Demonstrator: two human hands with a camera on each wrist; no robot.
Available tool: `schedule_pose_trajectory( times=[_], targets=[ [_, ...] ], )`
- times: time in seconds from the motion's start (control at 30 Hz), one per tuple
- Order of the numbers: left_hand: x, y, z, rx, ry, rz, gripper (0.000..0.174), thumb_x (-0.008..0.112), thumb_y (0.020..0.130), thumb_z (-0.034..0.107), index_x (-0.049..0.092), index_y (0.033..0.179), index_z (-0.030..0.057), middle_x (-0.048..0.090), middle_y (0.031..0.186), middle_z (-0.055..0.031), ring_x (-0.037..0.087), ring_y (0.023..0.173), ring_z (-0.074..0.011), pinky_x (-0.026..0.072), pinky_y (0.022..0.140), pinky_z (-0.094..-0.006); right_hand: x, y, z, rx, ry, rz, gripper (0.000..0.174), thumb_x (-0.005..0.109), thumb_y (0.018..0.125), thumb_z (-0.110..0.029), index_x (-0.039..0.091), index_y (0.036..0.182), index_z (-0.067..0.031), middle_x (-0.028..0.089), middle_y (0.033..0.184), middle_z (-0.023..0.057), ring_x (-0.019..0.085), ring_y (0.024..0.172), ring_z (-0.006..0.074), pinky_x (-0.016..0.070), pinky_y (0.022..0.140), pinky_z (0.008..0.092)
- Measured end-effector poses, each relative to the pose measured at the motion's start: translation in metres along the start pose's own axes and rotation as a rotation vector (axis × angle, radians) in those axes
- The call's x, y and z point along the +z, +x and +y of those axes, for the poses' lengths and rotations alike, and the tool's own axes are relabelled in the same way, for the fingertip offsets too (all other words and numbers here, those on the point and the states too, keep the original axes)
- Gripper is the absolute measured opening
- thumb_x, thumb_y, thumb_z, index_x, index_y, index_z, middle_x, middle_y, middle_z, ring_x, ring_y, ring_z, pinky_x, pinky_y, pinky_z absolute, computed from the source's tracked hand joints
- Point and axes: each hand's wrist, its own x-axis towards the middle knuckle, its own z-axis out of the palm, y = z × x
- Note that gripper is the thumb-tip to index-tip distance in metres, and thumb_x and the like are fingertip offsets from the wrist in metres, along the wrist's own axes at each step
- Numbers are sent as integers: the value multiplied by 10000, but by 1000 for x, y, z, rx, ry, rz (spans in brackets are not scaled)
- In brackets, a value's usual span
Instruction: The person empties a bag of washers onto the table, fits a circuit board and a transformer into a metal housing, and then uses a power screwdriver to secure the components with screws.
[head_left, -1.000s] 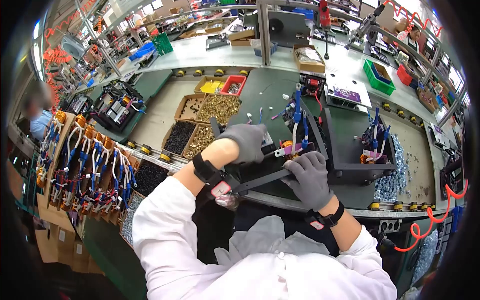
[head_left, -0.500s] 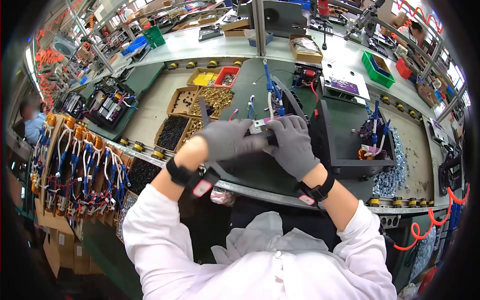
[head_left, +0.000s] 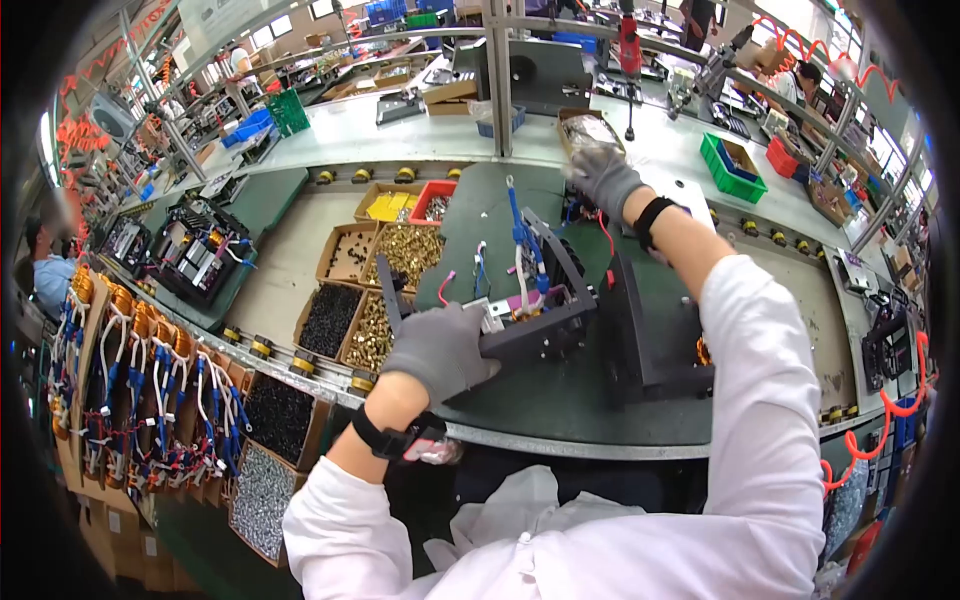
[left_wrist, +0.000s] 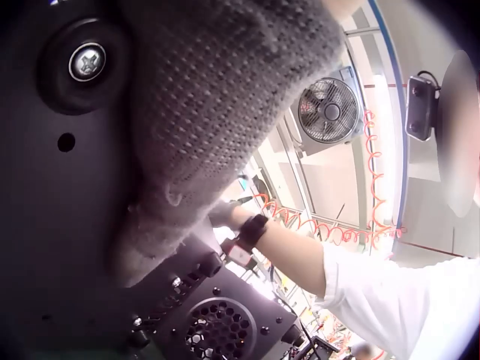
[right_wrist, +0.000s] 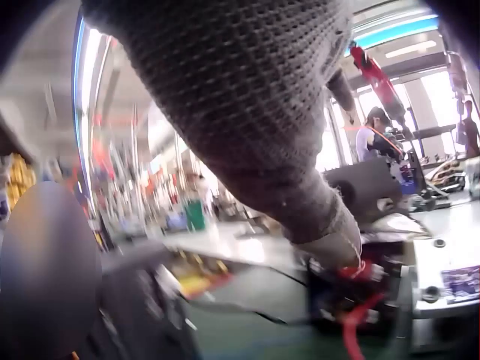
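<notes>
My gloved left hand point(head_left: 440, 350) grips the near left corner of a black metal chassis point(head_left: 540, 335) on the green work surface. Blue and white cables point(head_left: 525, 235) stand up from inside it. The left wrist view shows a black panel point(left_wrist: 45, 195) with a screwed round foot point(left_wrist: 87, 63) beside the glove. My gloved right hand point(head_left: 600, 175) reaches over the far side of the bench. In the right wrist view its fingers point(right_wrist: 322, 232) point down, overlapping a small black unit with red parts point(right_wrist: 367, 277).
Boxes of brass fasteners point(head_left: 405, 255) and black screws point(head_left: 330, 320) stand left of the chassis. Another black housing point(head_left: 640, 330) sits to its right, partly behind my right arm. Wired coils point(head_left: 150, 370) hang at left; a red power screwdriver point(head_left: 629, 50) hangs at the back.
My right hand has left the chassis and moved up to the far right side of the bench. My left hand has settled on the chassis's near left corner.
</notes>
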Motion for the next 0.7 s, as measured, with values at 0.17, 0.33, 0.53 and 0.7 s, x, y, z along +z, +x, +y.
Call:
schedule_pose_trajectory(
  times=[0.17,0.33,0.53,0.7],
  targets=[
    [-1,-1,1,-14,-2,-24,527,684,723,447,573,1105,102,631,977,-134,637,936,-291,495,811,-409,20,18,-31,-149,-99,-40,570,489,880,-223,302,1418,-210,251,1515,83,190,1421,259,105,1147,487],
    [-2,-1,1,-23,6,-36,520,678,733,442,572,1108,98,631,991,-135,635,951,-287,496,810,-409,16,21,-30,-170,34,-50,241,549,838,-251,676,1025,-167,532,1275,57,350,1324,234,207,1113,447],
    [1,-2,2,-13,-4,-6,492,703,716,422,589,1058,88,636,997,-142,647,919,-310,509,808,-413,-37,34,83,669,744,329,469,521,855,-479,688,881,-41,667,883,161,638,836,323,506,763,402],
    [12,-7,11,57,-82,298,749,741,693,442,460,1276,64,572,1153,-174,604,1012,-318,490,858,-399,-150,-26,115,182,949,978,371,473,935,-359,591,1031,-22,642,772,192,630,695,347,494,657,400]
  ],
)
